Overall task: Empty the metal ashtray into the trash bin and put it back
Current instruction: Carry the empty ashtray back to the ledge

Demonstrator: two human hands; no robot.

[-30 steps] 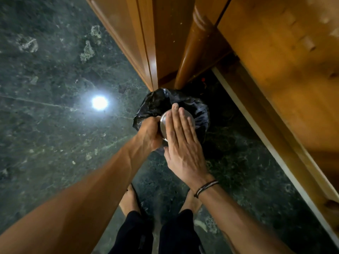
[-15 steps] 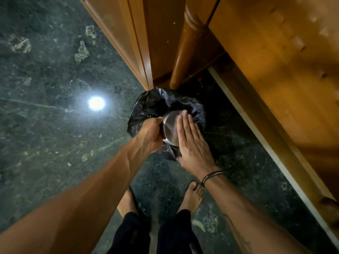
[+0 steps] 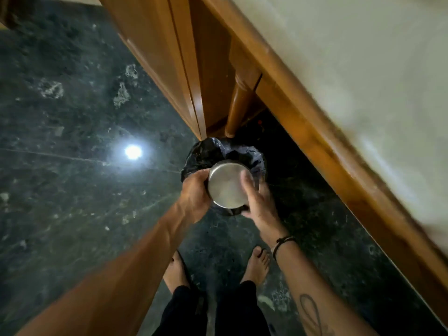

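Note:
The round metal ashtray (image 3: 225, 184) is held upside down, its flat shiny bottom facing me, right over the trash bin (image 3: 218, 151) lined with a black bag. My left hand (image 3: 194, 190) grips the ashtray's left rim. My right hand (image 3: 258, 202) is at the ashtray's right edge, fingers apart, fingertips resting on its bottom. What lies inside the bin is hidden by the ashtray.
The bin stands on a dark green marble floor (image 3: 72, 190) at the corner of a wooden cabinet (image 3: 169, 69). A wooden table leg (image 3: 238, 110) rises just behind it, and the wood-edged tabletop (image 3: 315, 132) runs along the right. My bare feet (image 3: 254, 265) stand just before the bin.
My right hand has slid off the ashtray's bottom toward its right edge, so the bottom now shows. The view has tilted up, showing the table's pale top.

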